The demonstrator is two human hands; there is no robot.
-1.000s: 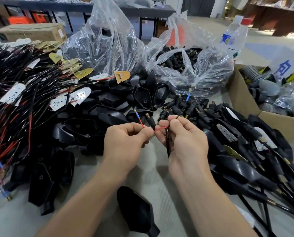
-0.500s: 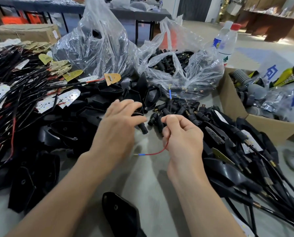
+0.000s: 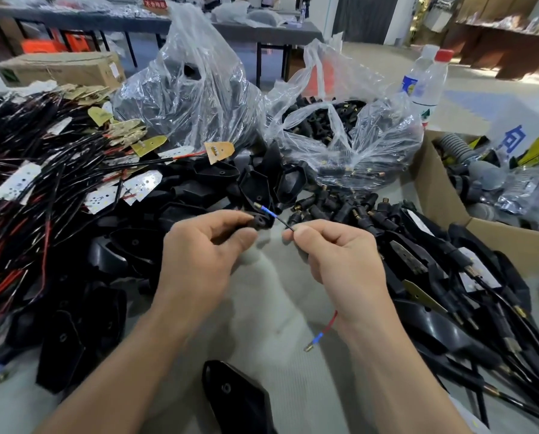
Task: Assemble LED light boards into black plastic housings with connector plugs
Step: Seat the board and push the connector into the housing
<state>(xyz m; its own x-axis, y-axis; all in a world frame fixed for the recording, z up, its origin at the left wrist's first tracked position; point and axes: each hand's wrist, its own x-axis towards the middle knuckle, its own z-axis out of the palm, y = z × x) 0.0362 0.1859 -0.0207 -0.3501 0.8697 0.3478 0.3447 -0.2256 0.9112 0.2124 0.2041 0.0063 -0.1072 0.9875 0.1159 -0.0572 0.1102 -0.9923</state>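
Connector plug (image 3: 261, 223) pinched by left hand (image 3: 205, 245) at centre, half hidden by fingers; right hand (image 3: 340, 255) pinches black wire (image 3: 282, 223); housing pile (image 3: 199, 189) behind, plastic bags (image 3: 193, 98) upper centre.

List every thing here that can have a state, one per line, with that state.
Left hand, holding the small black plastic connector plug.
Right hand, pinching the thin black wire.
Blue-sleeved tip, at the plug; seating unclear.
Thin red wire, hanging loose under that hand.
Clear plastic bag of plugs, open.
Brown cardboard box, open.
Red-capped clear plastic bottle, capped, upright.
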